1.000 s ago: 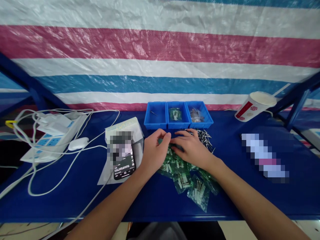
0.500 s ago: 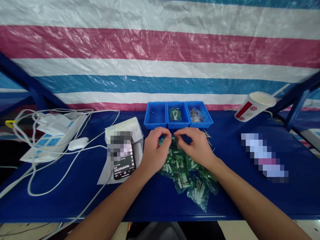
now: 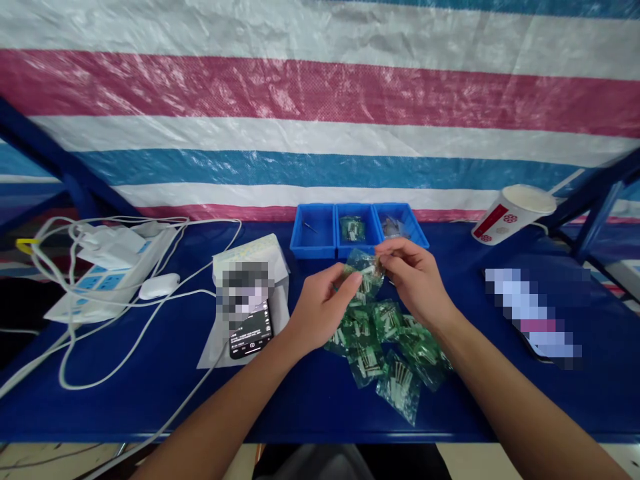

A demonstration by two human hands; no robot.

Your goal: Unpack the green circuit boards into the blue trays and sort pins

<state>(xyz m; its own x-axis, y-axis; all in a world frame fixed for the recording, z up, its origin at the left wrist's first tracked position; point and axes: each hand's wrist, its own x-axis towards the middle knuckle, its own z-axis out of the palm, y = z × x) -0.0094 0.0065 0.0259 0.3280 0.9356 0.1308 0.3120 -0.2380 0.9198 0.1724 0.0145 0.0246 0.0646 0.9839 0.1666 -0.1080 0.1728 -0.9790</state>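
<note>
My left hand point(image 3: 325, 303) pinches the left side of a small clear green-tinted bag point(image 3: 361, 263) above the blue table. At the bag's upper right, my right hand point(image 3: 415, 273) has its thumb and fingers pressed together on small metal pieces, too small to name for certain. Below both hands lies a pile of green-tinted bags point(image 3: 365, 357) with screws and pale plugs inside. Behind them stand three blue bins: the left bin point(image 3: 314, 252) holds a thin pen-like item, the middle bin point(image 3: 354, 252) a green bag, the right bin point(image 3: 417, 239) clear bags, partly hidden by my right hand.
A phone point(image 3: 253, 333) rests on white paper at the left, beside a power strip point(image 3: 107, 287) with tangled white cables. On the right are a tilted paper cup point(image 3: 510, 213) with a straw and a blurred-out flat item point(image 3: 535, 320).
My right hand has moved right and up and now grips small metal pieces. My left hand has shifted slightly down and right. The bag between them now shows clearly, raised over the pile.
</note>
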